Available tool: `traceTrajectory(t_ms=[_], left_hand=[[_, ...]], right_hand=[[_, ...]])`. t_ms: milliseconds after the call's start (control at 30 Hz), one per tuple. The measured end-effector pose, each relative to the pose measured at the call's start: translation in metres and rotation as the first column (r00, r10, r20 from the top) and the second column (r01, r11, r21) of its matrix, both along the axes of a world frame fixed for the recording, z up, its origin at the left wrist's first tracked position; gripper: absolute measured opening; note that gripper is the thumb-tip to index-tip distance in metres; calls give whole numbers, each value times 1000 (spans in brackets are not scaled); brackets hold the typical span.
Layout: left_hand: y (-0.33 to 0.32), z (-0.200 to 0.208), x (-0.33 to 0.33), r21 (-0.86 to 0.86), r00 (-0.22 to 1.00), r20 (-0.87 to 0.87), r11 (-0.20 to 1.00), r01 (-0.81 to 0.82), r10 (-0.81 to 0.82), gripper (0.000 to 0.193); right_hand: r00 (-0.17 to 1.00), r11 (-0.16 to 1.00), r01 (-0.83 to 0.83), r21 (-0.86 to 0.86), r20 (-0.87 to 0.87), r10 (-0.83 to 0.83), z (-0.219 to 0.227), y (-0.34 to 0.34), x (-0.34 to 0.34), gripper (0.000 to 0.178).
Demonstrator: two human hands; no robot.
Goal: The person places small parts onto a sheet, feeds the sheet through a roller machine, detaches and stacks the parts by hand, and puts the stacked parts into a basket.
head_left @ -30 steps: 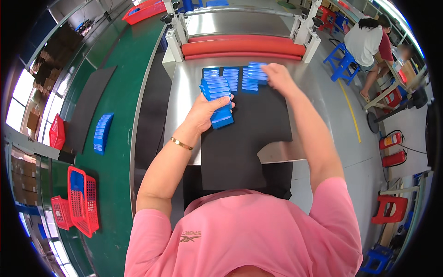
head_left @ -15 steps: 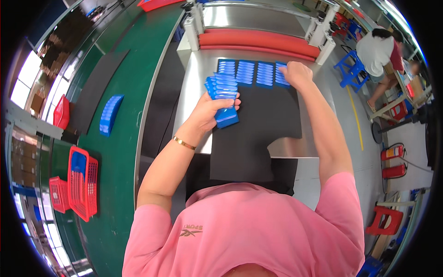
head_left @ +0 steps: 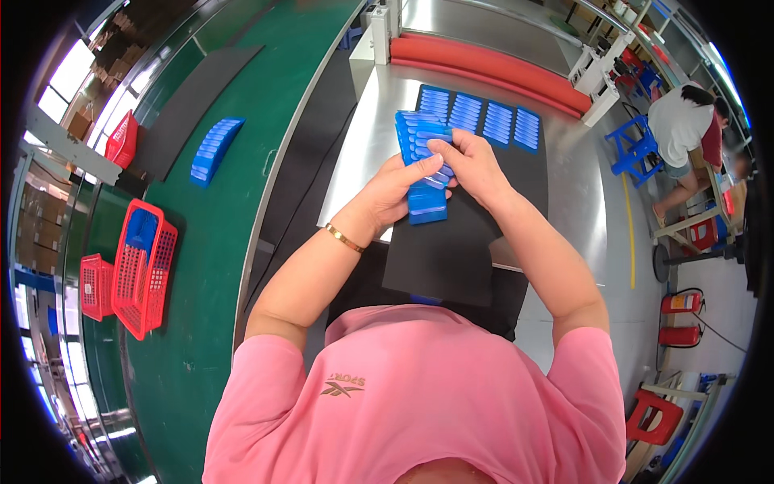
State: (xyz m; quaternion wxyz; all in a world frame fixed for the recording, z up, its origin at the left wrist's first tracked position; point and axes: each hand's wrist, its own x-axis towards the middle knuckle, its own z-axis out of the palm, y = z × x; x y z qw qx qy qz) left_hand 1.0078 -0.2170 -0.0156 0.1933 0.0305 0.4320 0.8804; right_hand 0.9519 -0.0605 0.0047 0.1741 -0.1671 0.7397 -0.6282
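My left hand (head_left: 391, 189) is closed round a fanned stack of blue plastic strips (head_left: 427, 204), each with a row of pale oval ridges. At the upper right of that stack, my right hand (head_left: 477, 165) pinches a strip between thumb and fingers; whether it is separate from the rest cannot be told. Beyond both hands, several similar blue strips (head_left: 497, 123) lie side by side along the far end of a black sheet (head_left: 439, 262). That sheet rests on a shiny metal table (head_left: 576, 189) and hangs over its near edge.
A red roller (head_left: 484, 73) spans the metal table's far end. On the left, a green table (head_left: 218, 274) bears another blue stack (head_left: 216, 152), a long black board (head_left: 201, 105) and red baskets (head_left: 165, 270). At the right a person (head_left: 677, 125) sits near a blue stool (head_left: 634, 149).
My right hand has left the rightmost strip in the far row and come back to the stack in my left hand. The view has shifted, and the black sheet appears farther right.
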Motion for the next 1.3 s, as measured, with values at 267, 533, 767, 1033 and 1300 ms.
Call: traceTrajectory(t_ms=[267,533,767,1033,1300], left_hand=[[-7,-10,14,162,984,121,976,-148,129,36],[-16,-15,38,-24,961,83,965,-263,264,29],[-30,-19,43,19,943,76,945,-326,324,31],[-46,-21,51,66,937,73,936,-346,341,33],[-45,-15,54,82,940,18,937,-341,341,39]], right_hand=[[959,998,-3,57,-283,19,-14,-13,21,25],[988,969,-42,245,-133,77,-12,-16,19,25],[993,972,-6,236,-112,33,-5,-25,12,24],[921,773,222,595,-388,34,-29,-13,-41,35],[710,743,486,461,-704,-28,-34,-20,-20,32]])
